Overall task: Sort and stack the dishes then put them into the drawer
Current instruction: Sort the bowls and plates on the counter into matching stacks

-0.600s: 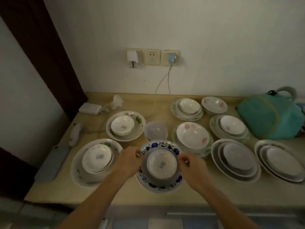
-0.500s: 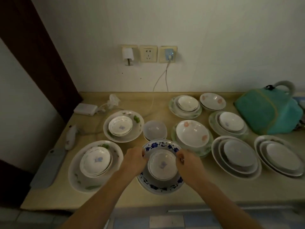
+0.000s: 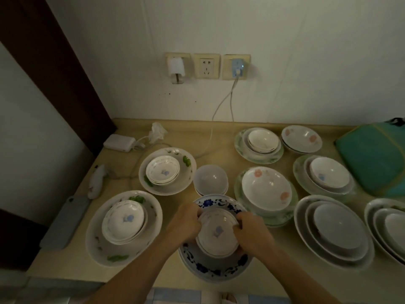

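A small white bowl [image 3: 217, 234] with a pale blue flower sits inside a wide blue-patterned dish [image 3: 210, 267] at the counter's front edge. My left hand [image 3: 186, 222] grips the small bowl's left rim and my right hand [image 3: 249, 231] grips its right rim, fingers curled over the edge. To the left stands a large green-leaf dish [image 3: 105, 251] holding a stack of similar small blue-flower bowls [image 3: 125, 220]. Behind it another green-leaf dish [image 3: 186, 174] holds more small bowls [image 3: 162, 170].
Several other stacks fill the beige counter [image 3: 72, 260]: a plain bowl [image 3: 210, 178], pink-flower bowls [image 3: 266, 189], nested oval dishes [image 3: 333, 231]. A teal bag [image 3: 377, 156] lies at the right. A phone [image 3: 65, 220], charger brick [image 3: 119, 142] and cables lie at the left.
Both hands have closed in from the blue dish's sides onto the rim of the small bowl inside it. The camera has moved closer and tilted down.
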Demonstrator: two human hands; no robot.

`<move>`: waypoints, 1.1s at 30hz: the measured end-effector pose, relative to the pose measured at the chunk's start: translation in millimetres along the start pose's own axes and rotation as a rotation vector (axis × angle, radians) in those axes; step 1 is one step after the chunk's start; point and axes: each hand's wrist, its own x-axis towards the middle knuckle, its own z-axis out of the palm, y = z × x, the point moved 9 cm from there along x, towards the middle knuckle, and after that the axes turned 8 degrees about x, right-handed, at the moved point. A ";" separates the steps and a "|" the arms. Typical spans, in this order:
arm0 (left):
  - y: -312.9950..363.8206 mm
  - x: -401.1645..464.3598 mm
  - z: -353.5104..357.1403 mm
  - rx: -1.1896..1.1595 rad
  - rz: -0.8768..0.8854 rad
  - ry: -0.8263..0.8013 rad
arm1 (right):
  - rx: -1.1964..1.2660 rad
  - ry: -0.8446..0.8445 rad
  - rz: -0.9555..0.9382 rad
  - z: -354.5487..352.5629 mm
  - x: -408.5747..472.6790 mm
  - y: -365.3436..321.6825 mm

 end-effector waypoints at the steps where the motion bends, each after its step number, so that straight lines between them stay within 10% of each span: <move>1: 0.0 -1.0 -6.2 -0.018 0.003 0.010 | 0.063 -0.003 -0.020 -5.6 0.3 -3.0; 11: 9.6 -19.4 -45.8 -0.511 0.051 0.044 | 0.340 -0.089 -0.131 -38.3 4.2 -31.1; 26: -7.3 -12.8 -53.7 -0.148 0.024 0.153 | -0.232 0.088 -0.204 -35.4 0.1 -56.8; 33: -17.5 -4.7 -32.8 -0.231 -0.002 0.064 | 0.104 0.281 0.084 -78.7 -9.2 -5.5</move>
